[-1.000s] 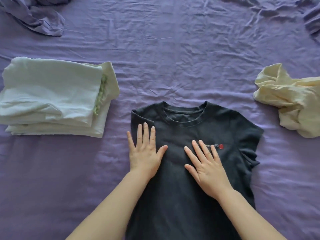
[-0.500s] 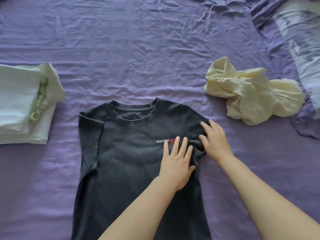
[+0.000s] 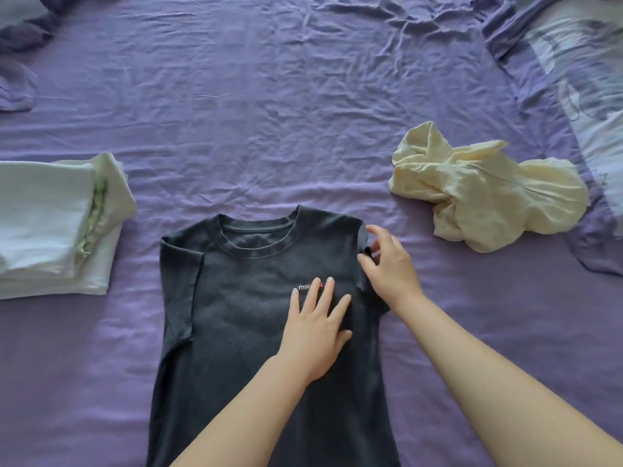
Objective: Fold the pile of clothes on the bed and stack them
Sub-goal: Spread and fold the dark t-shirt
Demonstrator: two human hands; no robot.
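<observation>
Right hand [image 3: 387, 264] pinches the sleeve of the dark T-shirt [image 3: 256, 315]; left hand [image 3: 315, 326] presses flat on its chest; folded stack [image 3: 50, 224] lies left of it; crumpled yellow garment [image 3: 485, 187] right, unfolded.

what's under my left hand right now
The left hand presses flat on the dark T-shirt, its fingertips covering part of the chest logo. The fabric beneath the palm is hidden.
</observation>
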